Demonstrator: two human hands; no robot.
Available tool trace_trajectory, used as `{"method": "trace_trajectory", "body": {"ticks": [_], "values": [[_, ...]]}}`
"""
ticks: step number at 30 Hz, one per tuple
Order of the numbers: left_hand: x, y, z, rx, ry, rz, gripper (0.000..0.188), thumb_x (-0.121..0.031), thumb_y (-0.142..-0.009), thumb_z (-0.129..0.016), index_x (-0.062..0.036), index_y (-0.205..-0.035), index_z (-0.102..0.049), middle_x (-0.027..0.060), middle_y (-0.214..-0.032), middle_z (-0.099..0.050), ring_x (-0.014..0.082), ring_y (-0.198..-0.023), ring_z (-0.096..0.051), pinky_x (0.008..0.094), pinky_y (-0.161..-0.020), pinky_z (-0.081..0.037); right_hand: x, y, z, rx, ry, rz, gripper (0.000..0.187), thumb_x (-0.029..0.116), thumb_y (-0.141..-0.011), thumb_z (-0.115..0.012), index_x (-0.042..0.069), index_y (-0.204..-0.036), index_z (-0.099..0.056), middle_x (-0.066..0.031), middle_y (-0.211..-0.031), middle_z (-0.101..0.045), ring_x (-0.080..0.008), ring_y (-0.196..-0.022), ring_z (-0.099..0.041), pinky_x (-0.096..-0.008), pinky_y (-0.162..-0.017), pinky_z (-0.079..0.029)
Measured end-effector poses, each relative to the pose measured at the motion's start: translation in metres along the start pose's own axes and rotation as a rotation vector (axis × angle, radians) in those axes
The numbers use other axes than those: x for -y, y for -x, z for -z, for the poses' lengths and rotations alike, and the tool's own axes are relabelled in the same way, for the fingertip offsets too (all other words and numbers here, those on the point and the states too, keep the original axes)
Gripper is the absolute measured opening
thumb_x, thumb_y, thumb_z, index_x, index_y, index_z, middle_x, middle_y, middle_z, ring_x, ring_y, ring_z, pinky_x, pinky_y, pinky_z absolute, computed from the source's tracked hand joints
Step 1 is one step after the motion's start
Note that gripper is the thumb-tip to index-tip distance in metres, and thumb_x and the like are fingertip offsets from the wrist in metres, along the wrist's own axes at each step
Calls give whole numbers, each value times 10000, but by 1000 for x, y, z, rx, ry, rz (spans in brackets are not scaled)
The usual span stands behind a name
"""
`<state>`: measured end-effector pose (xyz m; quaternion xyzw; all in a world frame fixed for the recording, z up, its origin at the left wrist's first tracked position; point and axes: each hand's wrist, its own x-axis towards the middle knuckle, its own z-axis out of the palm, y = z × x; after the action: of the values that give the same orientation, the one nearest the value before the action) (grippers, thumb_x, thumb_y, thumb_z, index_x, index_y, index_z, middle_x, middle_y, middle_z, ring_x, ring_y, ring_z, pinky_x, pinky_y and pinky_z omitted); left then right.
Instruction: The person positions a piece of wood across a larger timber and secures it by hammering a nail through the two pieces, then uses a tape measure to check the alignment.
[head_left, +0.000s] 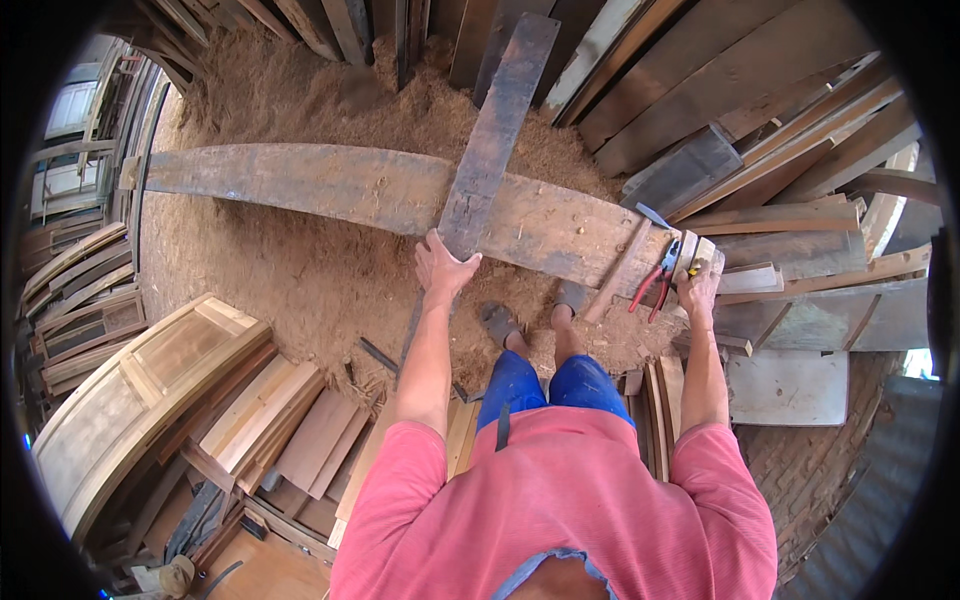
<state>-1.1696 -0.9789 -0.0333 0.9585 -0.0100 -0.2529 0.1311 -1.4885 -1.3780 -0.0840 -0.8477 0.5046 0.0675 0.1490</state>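
Note:
A dark, weathered board (497, 130) lies crosswise over a long, wide wooden plank (370, 187). Its near end is held by my left hand (443, 268), thumb on one side and fingers on the other. At the plank's right end, my right hand (702, 284) is closed near small wooden blocks (686, 252). A bit of yellow shows by its fingers, but what it holds is mostly hidden. Beside that hand lie pliers with red handles (657, 282). Left of them, a narrow wooden strip (620, 268) rests across the plank, with a hammer-like metal head (652, 215) just beyond.
Sawdust (300, 265) covers the floor around my feet (502, 325). Boards (690, 90) lean at the far right, with stacked planks (800, 250) below. A panelled wooden door (170, 370) and cut timber (262, 415) are at the near left. A white panel (790, 388) sits at right.

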Motion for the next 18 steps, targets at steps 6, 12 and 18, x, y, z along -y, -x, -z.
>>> {"method": "trace_trajectory", "body": {"ticks": [6, 12, 18], "values": [[11, 0, -11, -76, 37, -23, 1078, -414, -688, -874, -83, -1515, -268, 288, -1459, -415, 447, -1360, -433, 538, -1138, -361, 47, 28, 32, -33, 71, -155, 653, 326, -872, -697, 8, -1407, -497, -282, -1305, -575, -450, -1241, -527, -535, -1061, -430], [21, 2, -19, -120, 33, -58, 1052, -410, -686, -874, -58, -1507, -317, 223, -1425, -496, 427, -1349, -445, 567, -1121, -361, 109, 55, 32, 66, -7, 22, 650, 340, -922, -666, -4, -1435, -461, -258, -1232, -607, -459, -1180, -559, -528, -1011, -467], [17, 4, -14, -65, 14, -35, 1075, -425, -695, -870, -55, -1524, -296, 219, -1457, -489, 424, -1368, -438, 578, -1123, -362, 158, 92, -13, 215, -116, 80, 817, 338, -916, -691, 39, -1565, -295, -309, -1353, -532, -483, -1244, -534, -520, -1068, -443]]}}
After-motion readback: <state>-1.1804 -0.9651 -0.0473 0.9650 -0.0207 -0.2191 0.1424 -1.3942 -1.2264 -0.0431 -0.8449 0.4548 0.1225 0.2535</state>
